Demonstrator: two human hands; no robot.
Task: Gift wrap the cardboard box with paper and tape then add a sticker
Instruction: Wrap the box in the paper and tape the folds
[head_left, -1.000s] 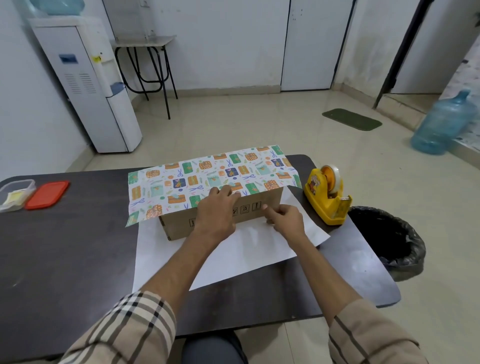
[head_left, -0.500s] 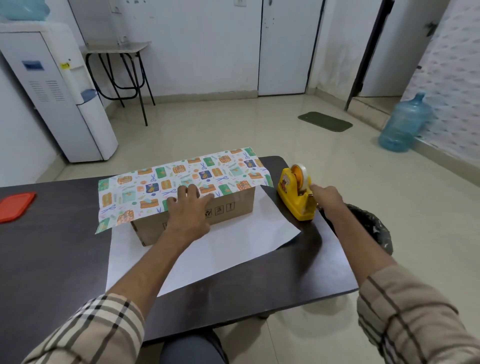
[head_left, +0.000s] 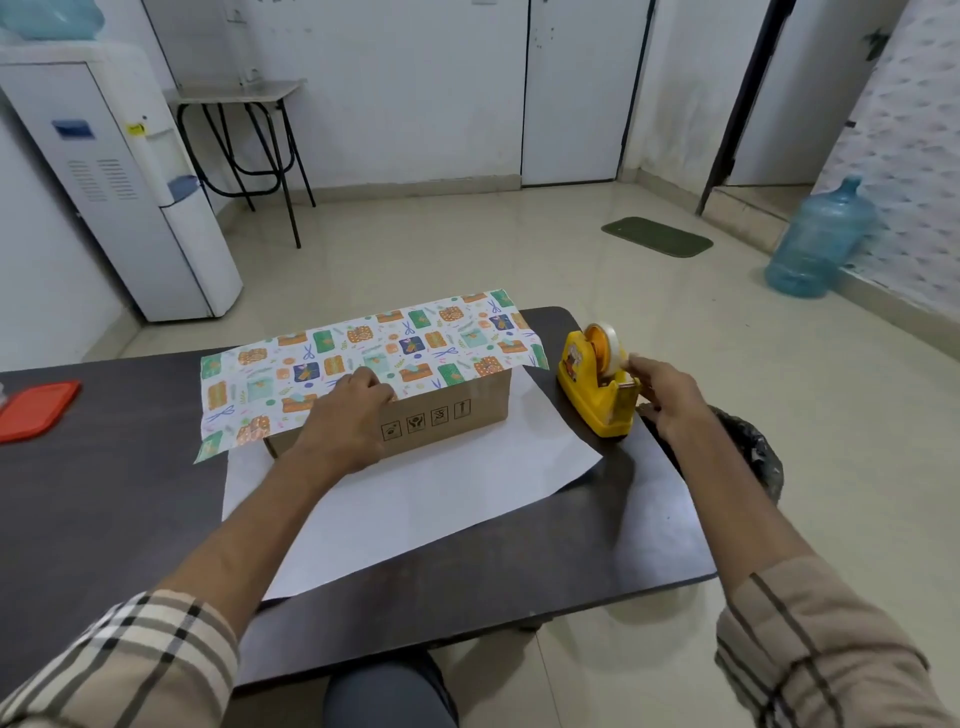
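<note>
Slippage is the main risk: the patterned paper (head_left: 363, 353) is only pressed onto the cardboard box (head_left: 447, 415) at frame centre, so a lifted left hand (head_left: 345, 415) would probably let the flap spring back, and the tape dispenser (head_left: 597, 400) might skid on the surface (head_left: 104, 493). The left hand's fingers bend over the box's top edge, pressing paper. The right hand (head_left: 670, 400), at centre right, touches the dispenser; whether it pinches tape cannot be told.
</note>
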